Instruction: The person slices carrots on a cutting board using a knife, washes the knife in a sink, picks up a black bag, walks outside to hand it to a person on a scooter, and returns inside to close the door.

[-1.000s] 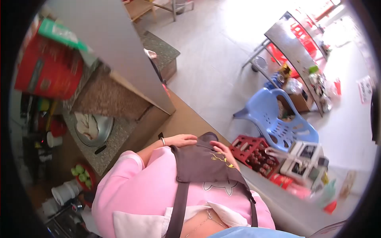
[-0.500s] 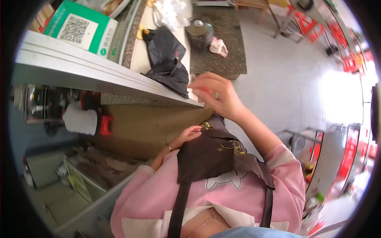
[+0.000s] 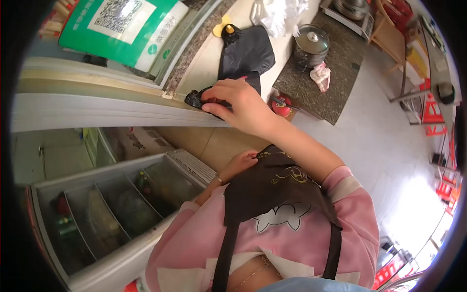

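My right hand (image 3: pixel 238 102) reaches over the ledge with its fingers curled onto a black plastic bag (image 3: pixel 194 99), gripping its bunched end. Much of that bag lies hidden under the hand. Just beyond it, a second black, knotted piece of plastic bag (image 3: pixel 248 51) rests on the pale counter; I cannot tell whether the two are joined. My left hand (image 3: pixel 241 164) hangs low beside the dark apron (image 3: pixel 262 190), its fingers loosely bent, with nothing visible in them.
A lidded pot (image 3: pixel 311 46) and a crumpled cloth (image 3: pixel 320 77) stand on the dark stone counter (image 3: pixel 340 73). Clear plastic bags (image 3: pixel 282 17) lie nearby. A green QR-code sign (image 3: pixel 121 29) is at upper left. Below the ledge sits a glass-topped chest with divided compartments (image 3: pixel 121 209).
My right hand has moved left and down onto the black bag, from being raised beside it. The view has swung, bringing the chest into sight. My left hand stays by the apron.
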Demonstrator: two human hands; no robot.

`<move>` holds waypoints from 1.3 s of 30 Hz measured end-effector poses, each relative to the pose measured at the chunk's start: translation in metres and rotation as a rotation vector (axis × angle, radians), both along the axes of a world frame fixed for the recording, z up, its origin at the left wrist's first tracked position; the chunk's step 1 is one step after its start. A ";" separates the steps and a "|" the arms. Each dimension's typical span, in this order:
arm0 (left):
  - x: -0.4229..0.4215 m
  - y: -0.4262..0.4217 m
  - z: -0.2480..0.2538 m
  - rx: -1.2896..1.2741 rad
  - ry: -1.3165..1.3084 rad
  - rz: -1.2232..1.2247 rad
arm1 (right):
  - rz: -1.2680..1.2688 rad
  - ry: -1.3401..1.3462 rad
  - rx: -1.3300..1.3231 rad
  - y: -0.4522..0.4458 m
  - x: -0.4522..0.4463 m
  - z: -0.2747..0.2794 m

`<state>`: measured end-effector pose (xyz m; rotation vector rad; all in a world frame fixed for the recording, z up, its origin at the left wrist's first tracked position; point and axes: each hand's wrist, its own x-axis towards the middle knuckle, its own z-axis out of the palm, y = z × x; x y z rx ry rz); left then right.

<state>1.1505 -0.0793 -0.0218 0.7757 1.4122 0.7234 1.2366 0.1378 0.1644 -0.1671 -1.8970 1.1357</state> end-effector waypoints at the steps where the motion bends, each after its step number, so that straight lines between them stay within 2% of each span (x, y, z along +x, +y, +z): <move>1: 0.007 -0.005 -0.001 0.017 0.011 0.039 | 0.014 -0.045 0.020 0.003 0.000 0.002; 2: 0.014 -0.010 -0.001 0.016 0.012 0.085 | 0.035 -0.091 0.036 0.004 -0.001 0.004; 4: 0.026 -0.022 0.007 -0.047 0.213 0.203 | 0.052 -0.073 0.092 0.003 -0.003 0.002; 5: 0.035 -0.025 0.009 -0.046 0.219 0.228 | 0.050 -0.097 0.105 0.004 -0.002 0.005; 7: 0.057 -0.034 0.009 -0.065 0.064 0.315 | 0.056 -0.116 0.124 0.008 -0.002 0.009; 10: 0.076 -0.038 0.001 -0.089 0.088 0.249 | 0.129 -0.054 -0.014 0.011 -0.007 0.000; 12: 0.082 -0.040 0.005 -0.069 0.085 0.323 | 0.386 -0.078 -0.498 0.022 -0.007 -0.007; 14: 0.091 -0.047 0.007 -0.050 0.075 0.404 | 0.428 -0.089 -0.551 0.032 -0.009 -0.006; 16: 0.089 -0.049 0.004 0.013 0.115 0.455 | 0.413 -0.193 -0.514 0.031 -0.005 0.004; 23: 0.089 -0.042 0.003 -0.004 0.096 0.478 | 0.250 -0.124 -0.375 0.008 -0.008 0.010; 25: 0.086 -0.038 0.006 0.016 0.083 0.474 | 0.071 -0.020 0.045 0.012 -0.015 0.009; 26: 0.085 -0.037 0.005 0.020 0.080 0.472 | 0.069 -0.022 0.049 0.012 -0.015 0.011; 28: 0.081 -0.037 0.004 0.007 0.123 0.447 | -0.024 -0.049 0.267 0.013 -0.015 0.018; 29: 0.079 -0.037 0.004 0.010 0.123 0.445 | -0.026 -0.050 0.270 0.013 -0.014 0.018; 31: 0.074 -0.035 0.003 0.040 0.120 0.453 | 0.175 -0.096 0.033 0.014 -0.012 0.019; 32: 0.072 -0.035 0.001 0.047 0.119 0.455 | 0.176 -0.095 0.039 0.015 -0.012 0.018; 34: 0.068 -0.038 -0.007 0.047 0.149 0.464 | 0.330 -0.075 -0.298 0.018 -0.015 0.018; 35: 0.066 -0.039 -0.012 0.054 0.147 0.467 | 0.375 -0.185 -0.411 0.026 -0.012 0.023; 38: 0.063 -0.034 -0.010 0.089 0.124 0.459 | 0.476 -0.028 -0.714 0.050 -0.005 0.049; 39: 0.063 -0.027 0.010 0.079 0.140 0.457 | 0.424 -0.060 -0.736 0.056 0.004 0.060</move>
